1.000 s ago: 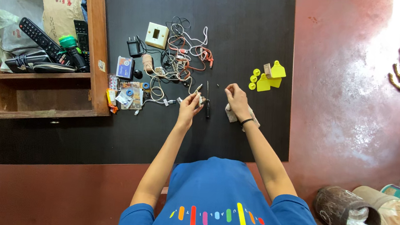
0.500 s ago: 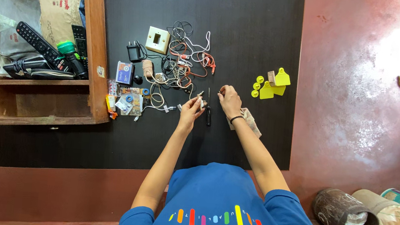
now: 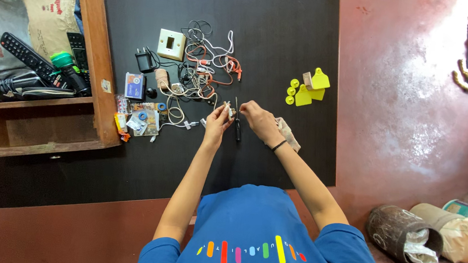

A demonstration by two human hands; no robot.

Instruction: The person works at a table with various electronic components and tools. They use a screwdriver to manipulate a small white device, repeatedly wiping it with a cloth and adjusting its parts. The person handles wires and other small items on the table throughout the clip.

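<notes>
Matt black mat (image 3: 129,173), worn wooden drawer (image 3: 97,52), glossy yellow plastic tags (image 3: 311,90), polished red floor (image 3: 403,135)

Small blue box (image 3: 133,85) left of cables; yellow tags (image 3: 310,89) lie right.

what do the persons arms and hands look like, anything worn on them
Both arms are bare from the short sleeves of a blue T-shirt down to the hands. The left hand shows no ring, band or glove. The right hand is bare too, with a thin dark band around its wrist. No watch shows.
</notes>
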